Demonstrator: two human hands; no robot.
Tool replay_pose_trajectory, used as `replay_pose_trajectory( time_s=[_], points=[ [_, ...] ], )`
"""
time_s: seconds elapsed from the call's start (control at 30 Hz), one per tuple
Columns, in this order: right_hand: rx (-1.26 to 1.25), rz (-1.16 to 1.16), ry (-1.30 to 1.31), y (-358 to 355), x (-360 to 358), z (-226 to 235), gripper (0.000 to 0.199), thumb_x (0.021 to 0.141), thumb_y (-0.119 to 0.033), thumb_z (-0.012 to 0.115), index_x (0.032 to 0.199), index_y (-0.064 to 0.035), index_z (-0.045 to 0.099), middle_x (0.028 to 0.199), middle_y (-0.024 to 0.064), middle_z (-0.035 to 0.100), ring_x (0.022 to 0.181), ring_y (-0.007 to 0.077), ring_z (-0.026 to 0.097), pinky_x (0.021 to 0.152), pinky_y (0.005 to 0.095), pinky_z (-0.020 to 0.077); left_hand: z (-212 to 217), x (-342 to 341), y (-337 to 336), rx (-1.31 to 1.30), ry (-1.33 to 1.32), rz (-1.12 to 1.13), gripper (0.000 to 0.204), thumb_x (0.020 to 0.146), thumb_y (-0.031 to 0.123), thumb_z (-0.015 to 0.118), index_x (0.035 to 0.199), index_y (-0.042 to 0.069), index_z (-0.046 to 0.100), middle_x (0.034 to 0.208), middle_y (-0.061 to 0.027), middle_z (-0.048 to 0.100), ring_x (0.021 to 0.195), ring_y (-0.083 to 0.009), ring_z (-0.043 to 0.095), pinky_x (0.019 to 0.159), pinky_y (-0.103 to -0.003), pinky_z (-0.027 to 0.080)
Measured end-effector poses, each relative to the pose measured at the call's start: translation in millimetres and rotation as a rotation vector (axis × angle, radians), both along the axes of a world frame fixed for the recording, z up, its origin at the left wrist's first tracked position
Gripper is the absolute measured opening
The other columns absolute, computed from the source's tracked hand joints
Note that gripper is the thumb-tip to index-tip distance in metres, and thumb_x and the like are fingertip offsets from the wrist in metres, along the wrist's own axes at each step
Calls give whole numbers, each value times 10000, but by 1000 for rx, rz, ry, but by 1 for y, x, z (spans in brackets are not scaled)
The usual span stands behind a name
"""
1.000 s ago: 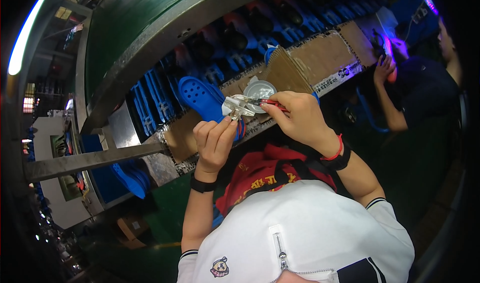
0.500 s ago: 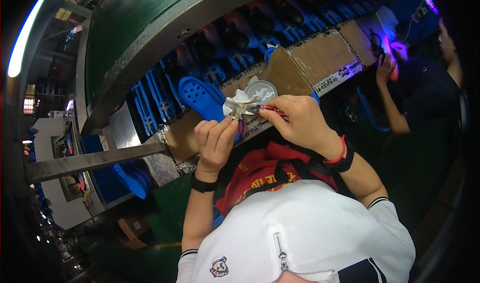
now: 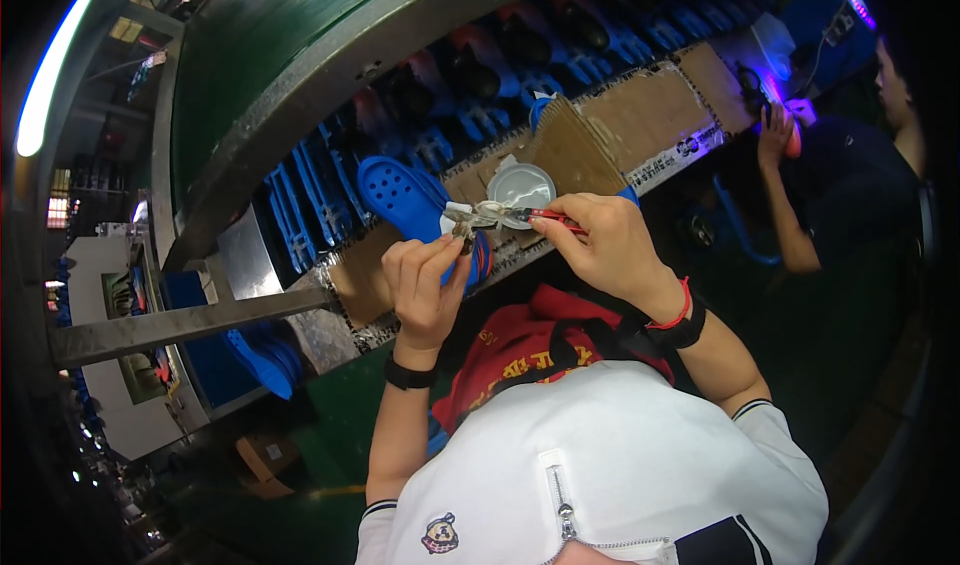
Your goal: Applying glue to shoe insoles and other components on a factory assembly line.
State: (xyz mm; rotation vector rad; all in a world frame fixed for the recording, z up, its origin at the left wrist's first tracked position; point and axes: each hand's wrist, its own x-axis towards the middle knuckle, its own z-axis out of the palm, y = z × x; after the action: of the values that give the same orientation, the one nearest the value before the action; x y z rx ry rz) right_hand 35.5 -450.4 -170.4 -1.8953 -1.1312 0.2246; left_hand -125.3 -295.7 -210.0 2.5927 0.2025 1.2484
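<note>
My right hand (image 3: 610,240) is closed round a red-handled tool (image 3: 552,218), which looks like pliers and points left. My left hand (image 3: 425,283) pinches a small pale and metallic piece (image 3: 470,219) between thumb and fingertips. The tool's tip meets that piece, and its exact kind is too small to make out. Just beyond the tool stands a round container with a pale grey top (image 3: 524,187). A blue clog (image 3: 402,193) with holes in its upper lies left of the container, past my left hand.
A cardboard-covered bench (image 3: 655,115) runs beneath the work, with a brown cardboard box (image 3: 580,145) on it. Rows of blue shoe parts (image 3: 480,85) fill the rack behind. A metal bar (image 3: 190,323) crosses at left. At far right a co-worker's hand (image 3: 778,137) handles a lit object.
Both hands have shifted slightly: the left a little down, the right a little to the right. The whitish material seen at the container's edge has moved, and more of its grey top shows.
</note>
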Motion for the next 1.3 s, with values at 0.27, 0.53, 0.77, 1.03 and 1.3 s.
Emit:
replay_pose_trajectory(
  time_s=[0.27,0.53,0.77,1.03,1.3],
  points=[
    [114,-15,55,1,-3,1,183,810,-178,670,794,5,668,650,142,618,548,278,604,484,341,435,12,7,-2,-290,32,27,304,603,-41,765,883,17,662,816,-97,619,773,-244,565,703,-327,457],
    [20,-4,-230,2,1,-10,183,796,-177,669,719,-21,613,627,127,593,544,307,591,487,368,450,17,8,-7,-356,104,34,277,617,-19,761,879,8,674,801,-98,616,772,-237,570,695,-325,453],
    [-26,25,-159,2,-3,-9,214,800,-191,657,682,-19,609,625,141,595,559,315,598,501,385,454,21,10,-9,-306,175,34,279,611,-23,741,879,17,674,785,-89,595,770,-244,556,683,-335,442],
    [-68,-61,-161,-1,6,-14,228,806,-207,647,680,-18,618,643,151,609,572,323,605,513,394,459,17,10,-8,-279,189,49,284,617,-13,739,892,16,673,776,-89,596,761,-248,556,683,-331,446],
    [-36,-64,-124,-1,10,-20,187,810,-188,655,744,-13,653,656,142,619,570,312,609,504,383,452,0,5,-1,-1321,225,6,237,756,22,737,973,-41,663,881,-70,666,776,-108,597,703,-237,480]
  ],
)
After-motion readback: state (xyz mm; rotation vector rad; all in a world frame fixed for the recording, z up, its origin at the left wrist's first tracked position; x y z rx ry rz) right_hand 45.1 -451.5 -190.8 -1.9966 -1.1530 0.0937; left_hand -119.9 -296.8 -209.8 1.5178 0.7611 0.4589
